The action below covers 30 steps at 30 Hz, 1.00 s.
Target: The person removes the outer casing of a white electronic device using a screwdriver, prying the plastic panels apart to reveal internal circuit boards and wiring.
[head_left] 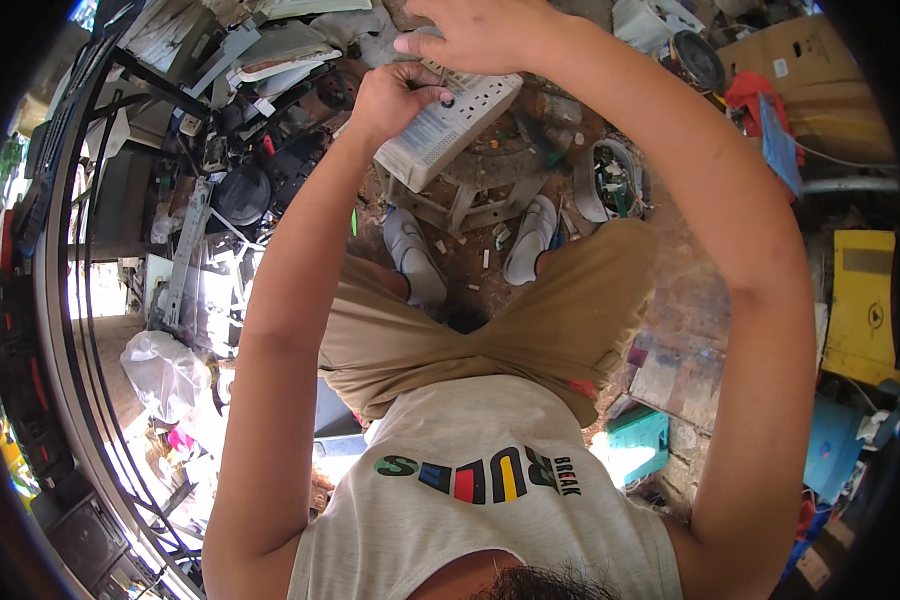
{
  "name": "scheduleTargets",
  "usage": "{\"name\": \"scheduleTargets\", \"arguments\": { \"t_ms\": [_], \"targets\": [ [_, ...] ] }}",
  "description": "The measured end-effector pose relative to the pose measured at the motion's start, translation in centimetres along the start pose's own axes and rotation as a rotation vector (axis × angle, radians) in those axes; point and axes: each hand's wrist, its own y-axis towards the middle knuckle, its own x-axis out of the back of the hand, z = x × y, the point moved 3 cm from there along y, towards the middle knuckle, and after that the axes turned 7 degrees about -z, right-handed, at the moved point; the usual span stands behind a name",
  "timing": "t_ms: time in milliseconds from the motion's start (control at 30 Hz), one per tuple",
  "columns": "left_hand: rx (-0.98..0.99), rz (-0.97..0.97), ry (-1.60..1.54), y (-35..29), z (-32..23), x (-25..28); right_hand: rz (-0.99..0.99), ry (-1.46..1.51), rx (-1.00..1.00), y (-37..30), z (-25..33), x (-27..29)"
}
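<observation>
At twelve o'clock I see both hands on a white plastic panel [448, 125], a flat rectangular casing with ribbed vents and a row of small buttons, tilted over a low wooden stool [467, 203]. My left hand [398, 100] curls round its left edge, thumb pressed on the face near a dark button. My right hand [480, 35] lies over the top end, fingers spread and bent down on it. At one o'clock a brown cardboard box [815, 60] with a small pale sticker sits beside a red cloth [755, 95] and a blue flat piece [778, 140]. At three o'clock stands a yellow plastic panel [863, 300] with a round dark mark. At four o'clock a teal box [638, 440] rests on rough bricks. At nine o'clock a crumpled clear plastic bag [165, 370] lies by grey metal scrap. My grey shoes [470, 245] rest on dirt strewn with chips
</observation>
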Motion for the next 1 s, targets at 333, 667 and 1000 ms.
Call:
{"name": "scheduleTargets", "arguments": {
  "t_ms": [333, 667, 1000],
  "targets": [
    [-0.503, -0.093, 0.383, -0.3, -1.3, 1.2, -0.094, 0.090, 0.222, -0.1, -2.2, -1.7],
    [-0.477, 0.057, 0.468, -1.0, -0.4, 0.8, -0.142, 0.142, 0.296, -1.3, -0.1, 0.3],
    [-0.481, 0.020, 0.448, -1.0, -0.3, 0.7, 0.007, 0.009, 0.288, -0.7, 0.1, 0.2]
  ]
}}
